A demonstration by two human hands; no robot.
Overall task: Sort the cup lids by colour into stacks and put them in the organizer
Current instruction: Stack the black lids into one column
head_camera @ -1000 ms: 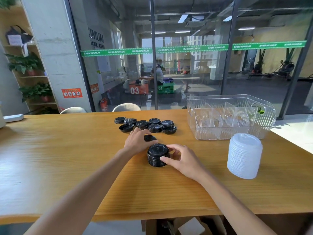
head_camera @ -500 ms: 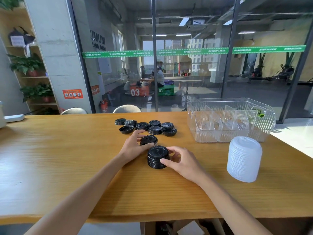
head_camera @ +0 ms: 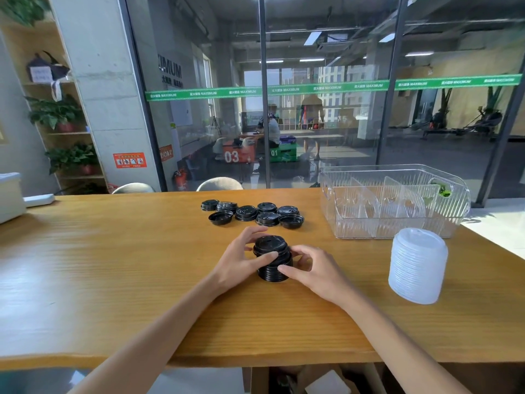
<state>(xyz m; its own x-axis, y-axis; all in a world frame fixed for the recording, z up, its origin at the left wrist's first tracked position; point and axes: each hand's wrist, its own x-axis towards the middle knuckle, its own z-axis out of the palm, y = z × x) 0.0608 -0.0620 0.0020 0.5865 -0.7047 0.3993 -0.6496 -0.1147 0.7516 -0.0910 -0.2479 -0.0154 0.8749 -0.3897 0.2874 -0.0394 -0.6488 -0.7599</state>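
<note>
We read this as gym lobby or office corner of fitness centre. Glass wall with green "MAXIMUM" strip fronts our wooden table. Behind glass we see numbered boxes marked 03 and 01, exercise machines at far right, people standing and sitting. On our side: concrete pillar, shelf with potted plants, two chair backs.
</note>
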